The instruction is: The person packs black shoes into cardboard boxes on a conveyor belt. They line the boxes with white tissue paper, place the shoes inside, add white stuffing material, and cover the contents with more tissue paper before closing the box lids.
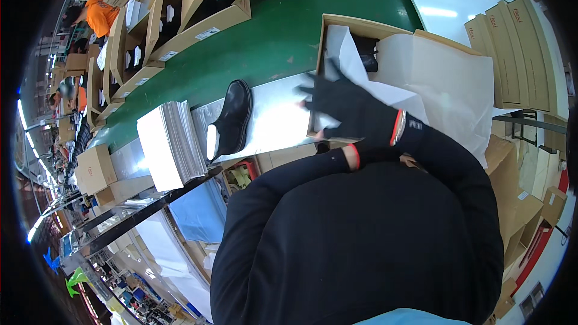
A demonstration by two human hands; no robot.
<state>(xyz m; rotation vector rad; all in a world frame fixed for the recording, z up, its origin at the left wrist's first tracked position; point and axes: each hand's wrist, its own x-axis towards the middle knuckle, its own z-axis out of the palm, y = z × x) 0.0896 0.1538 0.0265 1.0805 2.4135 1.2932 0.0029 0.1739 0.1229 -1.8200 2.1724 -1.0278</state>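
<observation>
My right hand [352,105], in a black glove, reaches across to the left over the near side of an open cardboard shoe box [321,42]. Its fingers are spread, slightly smeared by motion, and nothing shows in them. Crossing beneath it, my left hand [376,151] is also gloved in black; its fingers are mostly hidden. White tissue paper [448,78] lines the box and spills over its right and near sides. Inside sits a black shoe [365,54], partly covered. A second black shoe [233,117], with white stuffing in its opening, lies left of the box on the metal strip.
A thick stack of white paper [171,144] lies left of the loose shoe. Open shoe boxes [198,33] line the green belt's [283,30] far side. Closed boxes [512,54] stand at right. A person in orange [101,15] works far left.
</observation>
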